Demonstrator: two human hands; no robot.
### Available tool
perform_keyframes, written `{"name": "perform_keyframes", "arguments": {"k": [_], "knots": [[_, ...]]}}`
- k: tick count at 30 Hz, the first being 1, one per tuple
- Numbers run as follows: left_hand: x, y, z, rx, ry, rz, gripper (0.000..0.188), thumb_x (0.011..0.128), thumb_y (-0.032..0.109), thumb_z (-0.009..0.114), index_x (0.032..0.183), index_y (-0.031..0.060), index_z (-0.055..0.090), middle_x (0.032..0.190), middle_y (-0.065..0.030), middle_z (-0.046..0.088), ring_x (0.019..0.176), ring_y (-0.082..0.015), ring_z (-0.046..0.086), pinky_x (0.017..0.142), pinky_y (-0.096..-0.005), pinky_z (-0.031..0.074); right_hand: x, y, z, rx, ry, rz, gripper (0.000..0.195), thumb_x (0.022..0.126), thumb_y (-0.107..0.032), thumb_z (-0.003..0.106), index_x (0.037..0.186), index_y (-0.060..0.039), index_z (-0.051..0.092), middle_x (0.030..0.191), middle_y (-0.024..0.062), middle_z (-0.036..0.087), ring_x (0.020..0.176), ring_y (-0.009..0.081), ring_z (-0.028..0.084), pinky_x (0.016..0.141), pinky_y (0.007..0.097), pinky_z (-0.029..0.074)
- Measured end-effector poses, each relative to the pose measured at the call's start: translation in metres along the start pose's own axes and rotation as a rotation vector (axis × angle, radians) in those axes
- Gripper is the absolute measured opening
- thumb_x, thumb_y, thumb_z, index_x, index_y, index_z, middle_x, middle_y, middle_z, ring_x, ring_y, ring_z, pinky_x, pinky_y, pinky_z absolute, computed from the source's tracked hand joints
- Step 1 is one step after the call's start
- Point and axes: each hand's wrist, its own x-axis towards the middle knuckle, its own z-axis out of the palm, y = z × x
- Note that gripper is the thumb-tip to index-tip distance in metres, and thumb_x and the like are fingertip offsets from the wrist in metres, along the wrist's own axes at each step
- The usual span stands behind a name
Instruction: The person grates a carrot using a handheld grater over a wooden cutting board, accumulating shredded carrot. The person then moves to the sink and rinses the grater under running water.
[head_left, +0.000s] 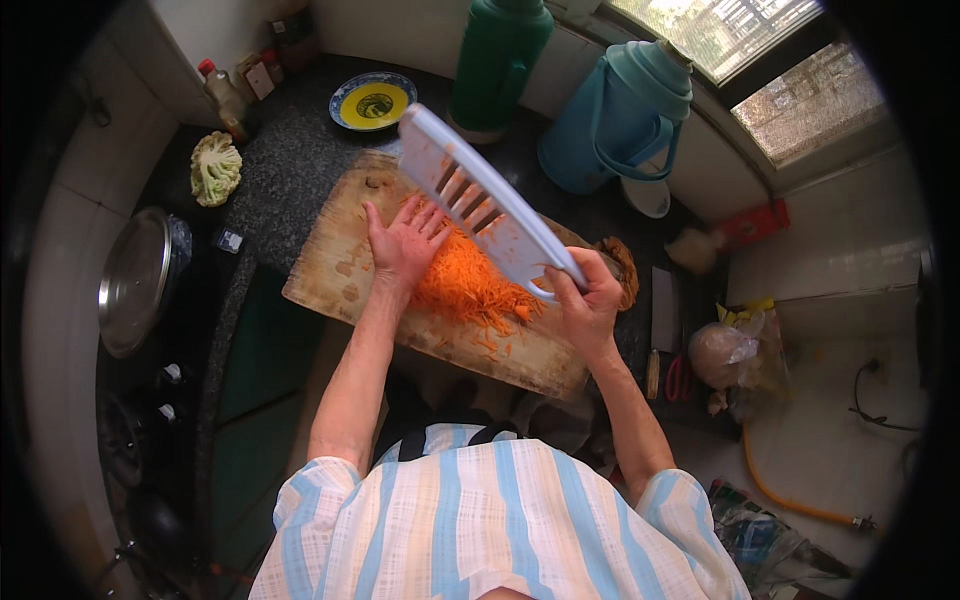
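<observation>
My right hand (589, 304) grips one end of a pale blue plastic grater (517, 251), which is held up on edge above a worn wooden cutting board (330, 270). Bits of orange carrot cling around its slots. A heap of shredded carrot (465, 281) lies on the board beneath it, with a small carrot chunk (523, 312) at the heap's near right side. My left hand (405, 244) is spread palm up beside the grater's far half, holding nothing. Whether its fingertips touch the grater or the shreds, I cannot tell.
A blue-rimmed yellow plate (373, 101), a green thermos flask (499, 71) and a blue one (615, 120) stand behind the board. Cauliflower (216, 169) and a lidded pan (135, 281) are on the left. A cleaver (664, 307) and red-handled scissors (679, 377) lie right.
</observation>
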Motion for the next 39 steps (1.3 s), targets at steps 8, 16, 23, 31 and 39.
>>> {"name": "perform_keyframes", "arguments": {"k": [8,16,23,31,39], "knots": [[0.026,-0.002,-0.032,-0.270,-0.460,-0.073,0.097,0.080,0.076,0.035,0.139,-0.0006,0.029,0.135,-0.0201,0.038,0.124,-0.0315,0.038,0.107,-0.0456,0.028,-0.004,0.012,0.012,-0.089,-0.128,0.048,0.013,0.083,-0.008,0.065,0.095,-0.0019,0.062,0.073,0.0077,0.063,0.062,0.0122,0.058,0.056,0.0264,0.047],[-0.001,-0.008,0.023,-0.035,-0.080,-0.055,0.099,0.082,0.075,0.033,0.145,0.0014,0.012,0.144,-0.0172,0.026,0.133,-0.0303,0.028,0.110,-0.0449,0.022,-0.007,0.029,0.019,-0.089,-0.235,0.021,0.013,0.086,-0.011,0.064,0.095,-0.0031,0.061,0.073,0.0029,0.061,0.061,0.0100,0.056,0.053,0.0245,0.046],[0.000,0.002,0.008,-0.068,0.099,-0.025,0.096,0.083,0.074,0.034,0.141,-0.0013,0.023,0.141,-0.0169,0.034,0.128,-0.0301,0.034,0.107,-0.0472,0.026,0.005,0.002,-0.005,0.185,-0.079,0.178,0.016,0.085,-0.010,0.065,0.098,-0.0016,0.063,0.072,0.0004,0.060,0.062,0.0055,0.053,0.055,0.0200,0.043],[-0.002,-0.005,0.009,-0.110,-0.043,-0.046,0.093,0.081,0.076,0.033,0.137,0.0015,0.031,0.127,-0.0140,0.045,0.115,-0.0300,0.044,0.100,-0.0466,0.034,0.002,0.014,0.006,0.106,-0.203,0.269,0.017,0.085,-0.011,0.065,0.098,-0.0003,0.062,0.077,0.0045,0.063,0.067,0.0085,0.059,0.059,0.0234,0.049],[-0.009,-0.008,0.033,0.096,0.158,-0.046,0.104,0.079,0.078,0.035,0.142,-0.0024,0.020,0.144,-0.0201,0.028,0.127,-0.0350,0.035,0.107,-0.0488,0.026,-0.018,0.015,0.011,0.211,-0.112,0.242,0.015,0.086,-0.010,0.064,0.099,-0.0022,0.063,0.072,-0.0009,0.058,0.058,0.0042,0.051,0.051,0.0174,0.042]]}}
